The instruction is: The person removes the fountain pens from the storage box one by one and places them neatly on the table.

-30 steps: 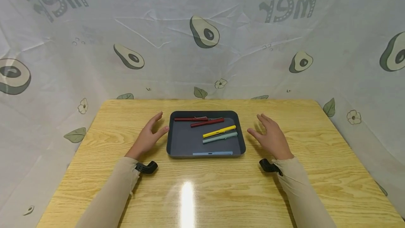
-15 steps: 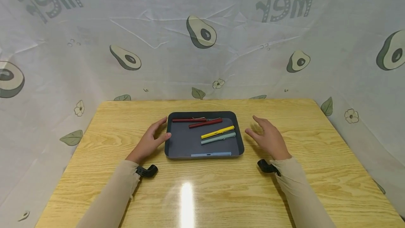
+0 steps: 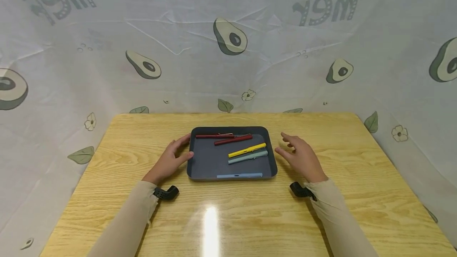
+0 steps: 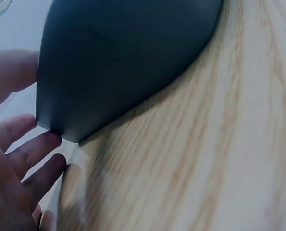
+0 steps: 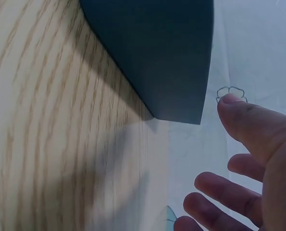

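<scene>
A dark grey rectangular tray (image 3: 208, 162) lies on the table with several pens in it. Two dark red pens (image 3: 233, 139) are near its back edge, overlapping slightly. A yellow pen (image 3: 247, 150) and a grey-green pen (image 3: 248, 157) lie side by side to the right. A light blue pen (image 3: 239, 175) runs along the front wall. At the tray's left side is my left hand (image 3: 170, 161), its thumb at the rim and extended fingertips touching the outer wall. My right hand (image 3: 301, 158) hovers just off the tray's right side, holding nothing, fingers loosely spread.
The wooden table (image 3: 257, 213) extends around the tray on all sides. A pale cloth (image 3: 185, 70) printed with avocados hangs behind and beside it. Each wrist carries a black camera mount, the left mount (image 3: 166, 192) and the right mount (image 3: 301, 190).
My left hand has moved right until its fingers meet the tray's side. My right hand has come in left, closer to the tray. The pens keep their places.
</scene>
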Available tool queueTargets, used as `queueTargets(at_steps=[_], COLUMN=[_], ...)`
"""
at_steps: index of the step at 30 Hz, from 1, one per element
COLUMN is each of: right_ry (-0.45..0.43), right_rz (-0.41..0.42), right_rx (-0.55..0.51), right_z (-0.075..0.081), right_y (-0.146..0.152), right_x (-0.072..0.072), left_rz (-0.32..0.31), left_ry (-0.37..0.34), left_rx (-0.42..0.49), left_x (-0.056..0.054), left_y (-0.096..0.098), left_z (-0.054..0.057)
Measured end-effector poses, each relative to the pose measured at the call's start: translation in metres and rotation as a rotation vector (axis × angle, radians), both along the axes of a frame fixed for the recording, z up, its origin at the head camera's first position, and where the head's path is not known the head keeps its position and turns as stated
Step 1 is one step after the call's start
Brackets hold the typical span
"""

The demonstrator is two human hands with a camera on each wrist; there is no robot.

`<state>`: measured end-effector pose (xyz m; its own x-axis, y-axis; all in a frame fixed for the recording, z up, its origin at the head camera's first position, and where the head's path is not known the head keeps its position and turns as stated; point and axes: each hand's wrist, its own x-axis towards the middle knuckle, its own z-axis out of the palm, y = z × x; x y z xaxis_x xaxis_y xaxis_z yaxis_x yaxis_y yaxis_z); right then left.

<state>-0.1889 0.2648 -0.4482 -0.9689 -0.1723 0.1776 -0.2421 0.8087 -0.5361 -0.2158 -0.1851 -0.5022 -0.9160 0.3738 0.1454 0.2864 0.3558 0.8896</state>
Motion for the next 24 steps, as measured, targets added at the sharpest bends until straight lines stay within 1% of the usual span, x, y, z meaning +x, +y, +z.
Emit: queueTargets(at_steps=[6, 9, 16, 19, 24], right_ry=[0.023, 0.023, 0.033, 0.033, 0.037], right_rz=[0.039, 0.068, 0.116, 0.131, 0.178], right_rx=[0.013, 0.034, 0.133, 0.182, 0.266], right_z=[0.004, 0.008, 0.02, 0.022, 0.028], right_y=[-0.008, -0.015, -0.032, -0.038, -0.05], right_x=[-0.006, -0.01, -0.018, -0.023, -0.03], left_rz=[-0.019, -0.016, -0.003, -0.006, -0.018], left_ry=[0.012, 0.01, 0.013, 0.024, 0.031], left_rx=[0.012, 0.011, 0.006, 0.007, 0.009], left_x=[0.0, 0.0, 0.001, 0.001, 0.001], left_y=[-0.001, -0.001, 0.0, -0.001, -0.001], left_z=[-0.001, -0.001, 0.0, 0.0, -0.001])
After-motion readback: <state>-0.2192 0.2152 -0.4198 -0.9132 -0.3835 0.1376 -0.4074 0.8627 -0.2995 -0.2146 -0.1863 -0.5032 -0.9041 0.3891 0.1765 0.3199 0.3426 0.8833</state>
